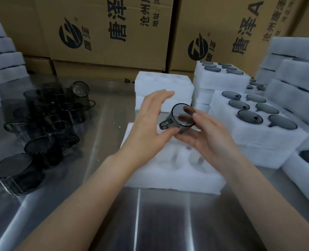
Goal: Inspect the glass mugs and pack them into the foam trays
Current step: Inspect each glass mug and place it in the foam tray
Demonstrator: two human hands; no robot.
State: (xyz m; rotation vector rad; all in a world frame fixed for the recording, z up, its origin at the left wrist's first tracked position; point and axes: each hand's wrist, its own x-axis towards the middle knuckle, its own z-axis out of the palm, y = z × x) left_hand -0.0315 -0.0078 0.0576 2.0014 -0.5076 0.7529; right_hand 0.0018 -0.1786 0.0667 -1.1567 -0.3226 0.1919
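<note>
steel table | cartons behind | right hand pinches mug | left hand spread, perhaps touching

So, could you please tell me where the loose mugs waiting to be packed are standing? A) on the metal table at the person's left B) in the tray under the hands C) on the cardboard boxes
A: the loose mugs stand clustered on the metal table at the person's left, outside any tray.
</note>
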